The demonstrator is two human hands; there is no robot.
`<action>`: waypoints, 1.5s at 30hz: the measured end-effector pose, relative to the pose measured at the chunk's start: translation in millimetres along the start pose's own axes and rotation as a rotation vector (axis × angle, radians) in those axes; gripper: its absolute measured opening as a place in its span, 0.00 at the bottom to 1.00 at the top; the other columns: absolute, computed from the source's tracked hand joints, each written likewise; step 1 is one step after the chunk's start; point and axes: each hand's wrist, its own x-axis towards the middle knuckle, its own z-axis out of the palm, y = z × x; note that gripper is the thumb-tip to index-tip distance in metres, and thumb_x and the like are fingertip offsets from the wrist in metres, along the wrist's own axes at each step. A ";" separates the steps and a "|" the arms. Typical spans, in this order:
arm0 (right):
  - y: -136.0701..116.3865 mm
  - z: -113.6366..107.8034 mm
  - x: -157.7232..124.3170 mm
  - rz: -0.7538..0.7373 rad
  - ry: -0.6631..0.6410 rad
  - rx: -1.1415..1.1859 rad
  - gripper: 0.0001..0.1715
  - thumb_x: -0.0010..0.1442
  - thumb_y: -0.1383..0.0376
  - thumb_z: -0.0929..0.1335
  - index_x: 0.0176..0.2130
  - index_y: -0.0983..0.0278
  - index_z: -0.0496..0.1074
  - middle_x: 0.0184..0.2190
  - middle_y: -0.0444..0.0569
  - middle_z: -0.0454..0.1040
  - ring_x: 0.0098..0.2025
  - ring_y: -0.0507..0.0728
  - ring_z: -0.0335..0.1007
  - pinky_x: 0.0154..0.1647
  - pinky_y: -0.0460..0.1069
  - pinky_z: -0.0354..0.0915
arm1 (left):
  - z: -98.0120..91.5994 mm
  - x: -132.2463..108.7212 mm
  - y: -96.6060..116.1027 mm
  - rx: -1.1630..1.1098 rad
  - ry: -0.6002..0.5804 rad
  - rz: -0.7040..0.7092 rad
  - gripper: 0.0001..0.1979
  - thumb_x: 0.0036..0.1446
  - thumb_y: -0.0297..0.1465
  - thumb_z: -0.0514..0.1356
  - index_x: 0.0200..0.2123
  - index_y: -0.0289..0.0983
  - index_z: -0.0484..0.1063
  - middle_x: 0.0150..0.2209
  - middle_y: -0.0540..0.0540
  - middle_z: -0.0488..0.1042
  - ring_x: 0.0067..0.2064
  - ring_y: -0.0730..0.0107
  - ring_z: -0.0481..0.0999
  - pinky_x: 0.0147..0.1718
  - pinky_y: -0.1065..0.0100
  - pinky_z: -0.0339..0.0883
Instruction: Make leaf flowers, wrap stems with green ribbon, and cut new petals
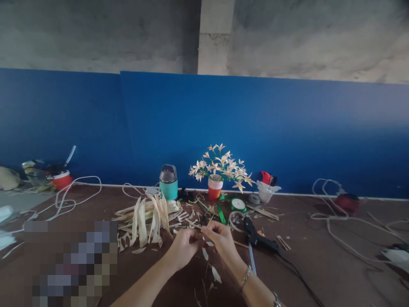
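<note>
My left hand (185, 247) and my right hand (220, 239) meet over the brown table, thumbs and fingers pinched together. What lies between the fingertips is too small to make out, though a thin pale sliver shows just above the right fingers. Below the hands are loose pale petal-shaped pieces (216, 274) and thin dry stems. Beyond the left hand lies a heap of dried husk strips (140, 219). To the right of my right hand sits a black glue gun (260, 238) with its cord trailing off. Scissors (203, 219) lie partly hidden behind the fingers.
Pale artificial flowers (223, 166) stand in stacked red paper cups (214, 189) at the back. Nearby are a teal container (168, 187), a green ribbon spool (238, 205) and a white tub (266, 192). White cables (332, 230) run across the right. The lower left is pixelated.
</note>
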 end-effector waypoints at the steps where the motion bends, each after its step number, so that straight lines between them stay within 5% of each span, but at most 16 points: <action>1: -1.1 -0.3 -0.2 0.009 -0.001 0.005 0.25 0.37 0.53 0.76 0.16 0.64 0.61 0.14 0.38 0.57 0.19 0.47 0.50 0.17 0.44 0.51 | -0.3 -0.2 0.6 -0.007 -0.033 0.015 0.09 0.48 0.33 0.60 0.23 0.33 0.76 0.22 0.49 0.75 0.27 0.68 0.71 0.28 0.70 0.61; 8: -8.0 -2.6 -2.0 0.072 -0.010 0.050 0.22 0.41 0.52 0.74 0.20 0.64 0.64 0.15 0.36 0.56 0.17 0.47 0.51 0.17 0.44 0.54 | -0.8 0.9 4.8 -0.123 -0.171 -0.015 0.17 0.50 0.41 0.59 0.28 0.32 0.79 0.26 0.45 0.79 0.31 0.65 0.73 0.34 0.68 0.63; 16: -7.5 -6.1 2.6 -0.019 0.071 0.052 0.24 0.39 0.53 0.75 0.17 0.63 0.61 0.14 0.36 0.55 0.18 0.47 0.47 0.19 0.45 0.48 | -2.6 2.6 -0.3 0.036 0.041 -0.093 0.11 0.40 0.36 0.65 0.19 0.33 0.74 0.18 0.51 0.71 0.23 0.72 0.66 0.24 0.71 0.57; 23: -4.9 -2.0 2.8 -0.088 0.130 0.005 0.24 0.38 0.53 0.75 0.15 0.63 0.61 0.14 0.38 0.58 0.20 0.48 0.50 0.22 0.46 0.49 | -2.0 2.3 -2.4 0.229 0.122 -0.030 0.07 0.41 0.31 0.63 0.18 0.36 0.69 0.18 0.53 0.69 0.24 0.70 0.68 0.25 0.71 0.57; 30: 6.1 -5.1 6.8 -0.109 0.221 -0.020 0.27 0.39 0.50 0.75 0.16 0.62 0.59 0.14 0.37 0.55 0.19 0.48 0.47 0.21 0.46 0.48 | -6.8 -2.3 5.0 0.643 0.272 0.199 0.05 0.45 0.25 0.61 0.21 0.38 0.70 0.24 0.48 0.73 0.31 0.63 0.71 0.33 0.67 0.59; 34: 6.2 -13.5 11.2 -0.164 0.337 -0.033 0.27 0.42 0.48 0.73 0.18 0.61 0.59 0.15 0.37 0.55 0.19 0.48 0.46 0.21 0.47 0.48 | -21.2 0.2 3.8 0.701 0.469 0.320 0.06 0.47 0.23 0.61 0.22 0.38 0.70 0.30 0.45 0.75 0.39 0.57 0.71 0.40 0.62 0.60; 37: 3.1 -18.4 12.5 -0.236 0.416 -0.063 0.26 0.45 0.47 0.72 0.18 0.61 0.59 0.15 0.38 0.55 0.20 0.49 0.47 0.22 0.47 0.49 | -24.4 1.6 5.1 0.574 0.560 0.316 0.06 0.52 0.30 0.59 0.24 0.37 0.71 0.30 0.44 0.75 0.38 0.58 0.71 0.39 0.63 0.60; 40: -0.2 -16.9 8.2 -0.303 0.417 -0.119 0.23 0.48 0.50 0.72 0.19 0.62 0.61 0.16 0.38 0.57 0.22 0.50 0.50 0.24 0.46 0.51 | -12.6 0.5 8.7 0.256 0.294 0.120 0.20 0.55 0.43 0.55 0.18 0.36 0.69 0.19 0.48 0.69 0.26 0.66 0.68 0.28 0.68 0.57; 42: -1.7 -12.3 2.3 -0.365 0.360 -0.181 0.21 0.48 0.54 0.72 0.19 0.62 0.61 0.18 0.39 0.59 0.22 0.50 0.52 0.24 0.46 0.52 | -1.2 -0.8 9.7 -0.062 0.082 -0.152 0.27 0.52 0.51 0.53 0.17 0.35 0.70 0.14 0.50 0.65 0.19 0.72 0.63 0.20 0.71 0.49; 45: -2.7 -4.4 -8.0 -0.568 0.147 -0.372 0.17 0.52 0.61 0.71 0.20 0.63 0.63 0.20 0.41 0.62 0.24 0.51 0.57 0.25 0.45 0.56 | 8.3 -1.9 8.0 -0.457 0.055 -0.366 0.25 0.43 0.53 0.60 0.22 0.34 0.70 0.15 0.54 0.64 0.16 0.81 0.51 0.18 0.73 0.37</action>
